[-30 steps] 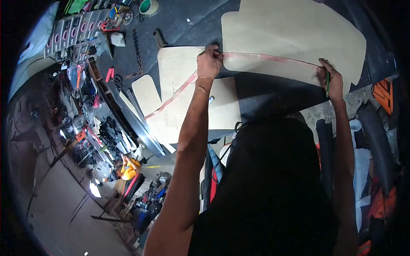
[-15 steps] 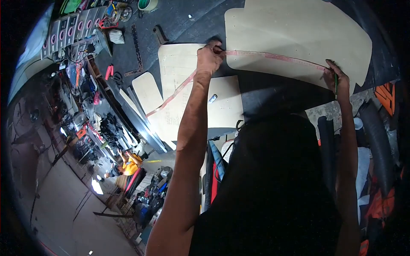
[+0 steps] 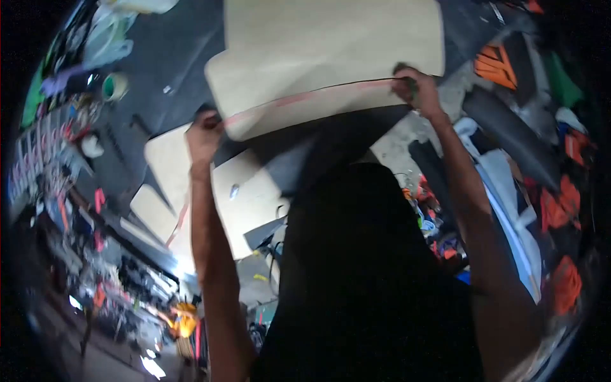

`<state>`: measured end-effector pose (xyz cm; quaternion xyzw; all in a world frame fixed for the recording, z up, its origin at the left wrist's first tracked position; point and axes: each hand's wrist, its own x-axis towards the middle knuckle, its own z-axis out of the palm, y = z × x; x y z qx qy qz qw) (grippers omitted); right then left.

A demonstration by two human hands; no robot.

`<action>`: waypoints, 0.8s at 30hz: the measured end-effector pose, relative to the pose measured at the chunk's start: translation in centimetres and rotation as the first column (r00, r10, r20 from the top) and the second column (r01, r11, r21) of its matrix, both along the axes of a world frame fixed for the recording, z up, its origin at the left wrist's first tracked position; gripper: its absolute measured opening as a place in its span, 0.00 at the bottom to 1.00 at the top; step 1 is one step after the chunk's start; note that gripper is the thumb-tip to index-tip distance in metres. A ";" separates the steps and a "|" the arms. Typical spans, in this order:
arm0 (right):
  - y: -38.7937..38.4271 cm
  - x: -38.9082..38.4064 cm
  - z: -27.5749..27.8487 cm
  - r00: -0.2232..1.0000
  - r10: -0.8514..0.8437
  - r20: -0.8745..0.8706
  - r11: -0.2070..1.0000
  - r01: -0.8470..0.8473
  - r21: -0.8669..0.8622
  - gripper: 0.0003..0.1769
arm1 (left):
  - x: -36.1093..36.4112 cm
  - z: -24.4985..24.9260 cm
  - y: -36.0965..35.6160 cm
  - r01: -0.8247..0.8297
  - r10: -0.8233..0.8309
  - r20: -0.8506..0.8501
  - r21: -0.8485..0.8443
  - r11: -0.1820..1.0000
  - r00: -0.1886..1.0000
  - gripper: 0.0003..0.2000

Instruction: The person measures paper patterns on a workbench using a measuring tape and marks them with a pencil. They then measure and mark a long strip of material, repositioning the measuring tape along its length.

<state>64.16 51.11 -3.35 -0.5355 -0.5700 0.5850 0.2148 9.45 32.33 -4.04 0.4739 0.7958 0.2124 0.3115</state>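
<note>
Dark worktop [image 3: 184, 57] supports the pale sheet [image 3: 331, 38] beyond the fingers. Left hand [image 3: 205, 135] and right hand [image 3: 417, 90], fingers clenched, grasp the pink tape [image 3: 305, 97] across it. View has just rotated; the span remains held.

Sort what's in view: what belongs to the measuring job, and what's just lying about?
In the job:
- pink strip, running between left hand and right hand
- large cream sheet beneath it

Apparently just lying about:
- pale round roll
- orange piece
- thick dark roll
</note>
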 end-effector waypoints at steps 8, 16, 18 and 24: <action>2.1 6.1 -1.5 0.956 0.002 0.294 0.962 -0.083 0.262 0.06 | -0.7 -0.3 0.8 -0.067 0.078 0.102 -0.108 0.992 0.992 0.18; 2.2 8.1 1.9 0.839 0.083 0.538 0.913 -0.281 0.297 0.07 | -0.6 0.2 1.0 -0.039 0.052 0.103 -0.124 0.992 0.993 0.17; 2.2 8.6 1.6 0.841 0.089 0.534 0.910 -0.286 0.299 0.08 | -1.1 -0.1 1.0 -0.025 0.039 0.107 -0.130 0.991 0.994 0.17; 3.3 9.7 -0.6 0.823 0.076 0.563 0.883 -0.318 0.346 0.06 | -2.3 -1.9 0.5 -0.051 0.065 0.195 -0.080 0.995 0.979 0.17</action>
